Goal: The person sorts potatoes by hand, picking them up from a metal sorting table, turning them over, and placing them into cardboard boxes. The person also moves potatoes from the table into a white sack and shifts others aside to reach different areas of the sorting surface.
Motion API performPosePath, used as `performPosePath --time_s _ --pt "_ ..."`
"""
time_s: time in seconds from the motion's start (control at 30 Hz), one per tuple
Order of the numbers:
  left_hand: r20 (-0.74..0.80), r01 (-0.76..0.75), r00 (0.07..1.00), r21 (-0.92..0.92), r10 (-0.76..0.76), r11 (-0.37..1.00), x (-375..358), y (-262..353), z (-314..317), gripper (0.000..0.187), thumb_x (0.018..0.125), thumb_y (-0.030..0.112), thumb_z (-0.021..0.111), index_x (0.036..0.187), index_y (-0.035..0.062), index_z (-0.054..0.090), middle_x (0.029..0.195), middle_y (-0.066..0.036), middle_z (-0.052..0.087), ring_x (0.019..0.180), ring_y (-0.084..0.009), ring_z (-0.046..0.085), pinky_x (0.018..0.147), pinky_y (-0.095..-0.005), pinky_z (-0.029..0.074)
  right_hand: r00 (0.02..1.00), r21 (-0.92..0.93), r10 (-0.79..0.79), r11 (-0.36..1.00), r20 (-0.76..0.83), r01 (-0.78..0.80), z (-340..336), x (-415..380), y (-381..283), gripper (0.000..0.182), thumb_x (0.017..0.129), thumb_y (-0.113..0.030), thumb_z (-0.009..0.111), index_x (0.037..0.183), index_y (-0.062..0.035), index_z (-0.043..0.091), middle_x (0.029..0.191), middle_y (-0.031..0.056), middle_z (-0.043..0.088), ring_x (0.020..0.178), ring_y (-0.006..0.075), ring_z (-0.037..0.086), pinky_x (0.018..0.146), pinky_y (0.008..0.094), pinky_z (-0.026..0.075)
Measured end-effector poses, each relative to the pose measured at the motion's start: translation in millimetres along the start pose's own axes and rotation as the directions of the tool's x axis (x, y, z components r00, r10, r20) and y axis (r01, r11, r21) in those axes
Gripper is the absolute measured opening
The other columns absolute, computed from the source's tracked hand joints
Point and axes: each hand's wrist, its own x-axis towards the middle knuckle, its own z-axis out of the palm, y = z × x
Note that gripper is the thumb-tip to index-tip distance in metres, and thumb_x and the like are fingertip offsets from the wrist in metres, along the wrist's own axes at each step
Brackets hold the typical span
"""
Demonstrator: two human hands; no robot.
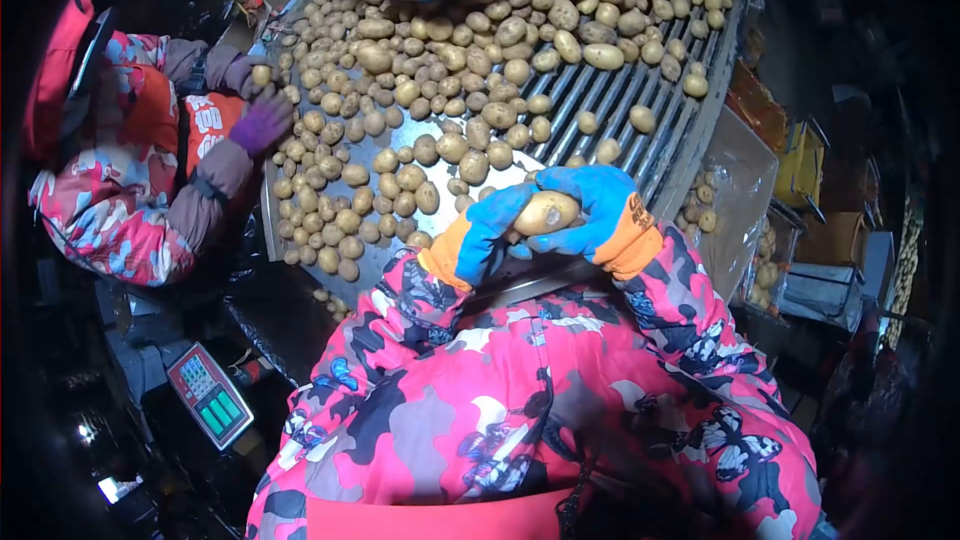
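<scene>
Grey metal table, partly slatted, bears potatoes amid dim surroundings.

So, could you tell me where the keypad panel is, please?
The keypad panel is at lower left in the head view, below the co-worker and left of the wearer's left sleeve.

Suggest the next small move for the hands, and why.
Probably turn the potato over: the left hand and right hand hold it between them, what looks like a greyish patch faces up, and its underside is hidden.
</scene>
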Motion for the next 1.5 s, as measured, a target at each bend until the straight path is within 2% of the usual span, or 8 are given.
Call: performPosePath --time_s 0.33,0.4,0.77,0.83,1.03,1.1,1.37,1.5 --pt "0.318 -0.395 0.918 0.774 0.236 0.495 -3 -19 28 0.04 0.095 0.011 0.053 0.134 0.0061 0.047 0.112 -0.01 0.063 0.096 -0.0185 0.06 0.082 -0.0315 0.049 0.991 0.577 0.105 0.805 0.088 -0.136 23 -59 52 0.045 0.075 -0.018 0.079 0.113 -0.0014 0.061 0.098 0.0073 0.068 0.089 0.0169 0.065 0.081 0.0319 0.052" --pt "0.167 0.388 0.909 -0.005 -0.382 0.922 17 -51 6 0.054 0.098 0.051 0.041 0.128 0.0069 0.051 0.108 -0.007 0.064 0.088 -0.0104 0.062 0.066 -0.0228 0.052 0.968 0.663 0.251 0.723 0.007 -0.192 13 -88 55 0.042 0.081 -0.018 0.075 0.116 -0.0016 0.06 0.105 0.0065 0.066 0.096 0.0152 0.061 0.087 0.0324 0.05" --pt "-0.12 0.336 0.925 -0.193 -0.362 0.922 14 -79 21 0.035 0.099 0.019 0.048 0.13 0.003 0.048 0.125 -0.011 0.056 0.113 -0.0193 0.057 0.091 -0.0274 0.049 0.726 0.742 0.571 -0.278 -0.383 0.61 -94 -276 238 0.034 0.089 -0.024 0.064 0.116 -0.0057 0.059 0.115 0.0099 0.062 0.102 0.02 0.061 0.079 0.0318 0.054" --pt "0.007 0.482 0.874 -0.128 -0.486 0.867 16 -71 25 0.031 0.099 0.019 0.048 0.128 0.0082 0.051 0.116 -0.007 0.059 0.098 -0.0118 0.059 0.075 -0.0185 0.048 0.102 0.585 0.76 0.399 -0.641 0.706 -143 -244 191 0.025 0.089 -0.025 0.059 0.11 -0.0121 0.062 0.099 0.0062 0.063 0.09 0.0194 0.061 0.072 0.0334 0.053" --pt "-0.013 0.243 0.96 0.538 -0.28 0.807 21 -68 63 0.026 0.088 0.012 0.061 0.113 0.0084 0.058 0.095 -0.004 0.061 0.075 -0.0131 0.057 0.063 -0.024 0.045 0.911 0.935 0.408 -0.343 0.063 0.089 -18 -131 95 0.019 0.092 -0.01 0.051 0.106 -0.0055 0.063 0.095 0.0056 0.065 0.089 0.0154 0.062 0.072 0.0281 0.051" --pt "0.499 -0.47 0.863 0.849 -0.076 0.241 28 -76 42 0.033 0.077 0.007 0.073 0.107 0.0046 0.06 0.09 -0.012 0.062 0.076 -0.0227 0.06 0.066 -0.0339 0.049 0.992 0.687 -0.121 0.724 0.042 0.059 46 -114 95 0.028 0.093 -0.012 0.052 0.117 -0.0008 0.061 0.101 0.0089 0.065 0.09 0.0158 0.06 0.079 0.0301 0.051" --pt "-0.087 0.642 0.767 0.098 -0.636 0.76 36 -92 46 0.051 0.098 0.05 0.041 0.128 0.0091 0.047 0.104 -0.002 0.058 0.079 -0.0126 0.052 0.066 -0.0236 0.042 0.841 -0.452 0.008 0.841 -0.542 -0.299 4 -233 182 0.029 0.096 -0.019 0.048 0.119 -0.0067 0.061 0.114 0.0138 0.064 0.103 0.0284 0.061 0.09 0.0357 0.049" --pt "-0.186 0.568 0.82 0.161 -0.541 0.807 36 -75 35 0.051 0.099 0.049 0.04 0.127 0.0084 0.05 0.114 -0.004 0.061 0.088 -0.011 0.057 0.07 -0.022 0.044 0.193 0.383 0.642 0.642 -0.742 -0.664 -68 -414 252 0.033 0.093 -0.02 0.056 0.119 -0.0012 0.058 0.107 0.0112 0.064 0.094 0.0219 0.061 0.085 0.0327 0.05"
